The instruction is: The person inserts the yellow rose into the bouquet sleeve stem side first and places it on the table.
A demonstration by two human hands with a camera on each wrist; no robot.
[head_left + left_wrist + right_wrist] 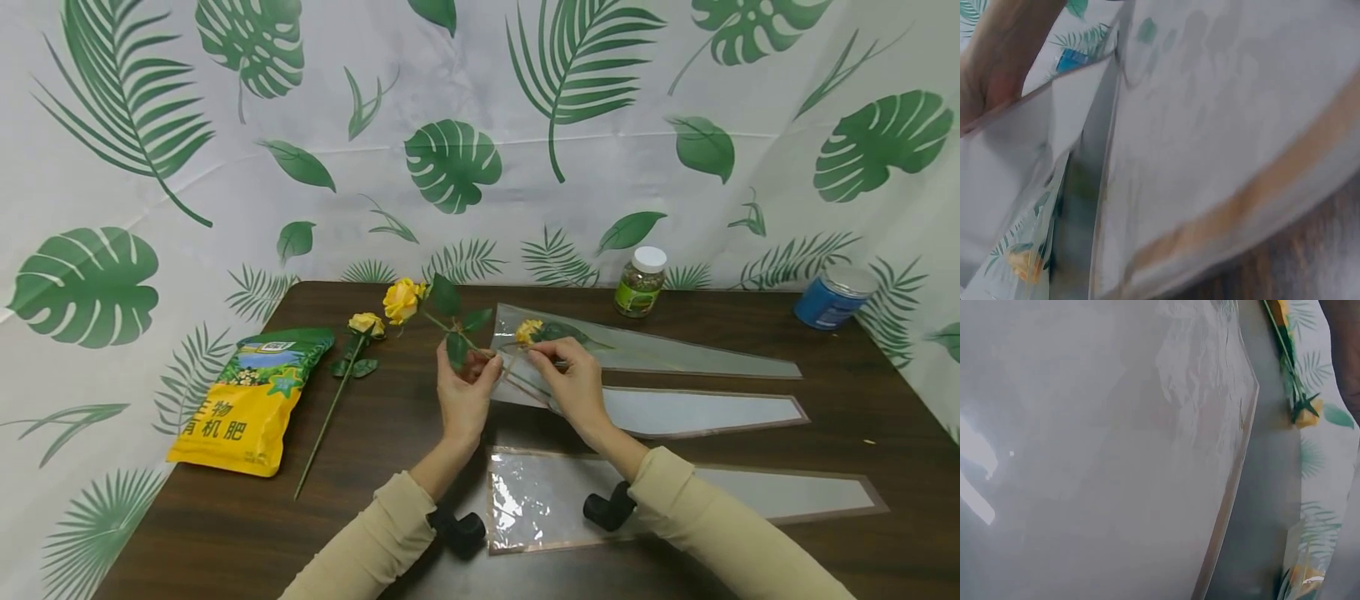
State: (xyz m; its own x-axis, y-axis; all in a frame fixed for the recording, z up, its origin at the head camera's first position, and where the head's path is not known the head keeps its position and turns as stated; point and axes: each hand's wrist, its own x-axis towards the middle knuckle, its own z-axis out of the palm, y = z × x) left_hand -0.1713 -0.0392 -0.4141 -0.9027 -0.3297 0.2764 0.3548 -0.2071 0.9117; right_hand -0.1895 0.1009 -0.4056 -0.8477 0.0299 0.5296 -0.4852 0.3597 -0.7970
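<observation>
In the head view my left hand (463,396) holds a yellow rose (405,300) by its stem, just below the green leaves. Part of that stem shows inside the mouth of a clear and white flower sleeve (705,412). My right hand (576,385) pinches the sleeve's open edge with thumb and forefinger. Beyond the hands, another yellow rose (529,331) lies inside a second sleeve (675,358). Both wrist views are largely filled by the held sleeve (1210,125), whose surface (1104,456) hides the fingertips.
A third sleeve (547,500) lies in front, under the forearms. Left of the hands are a loose yellow rose (366,325) and a yellow-green fertilizer bag (240,417). At the back stand a white-lidded jar (640,287) and a blue can (834,298). Behind the table hangs a leaf-print cloth (450,83).
</observation>
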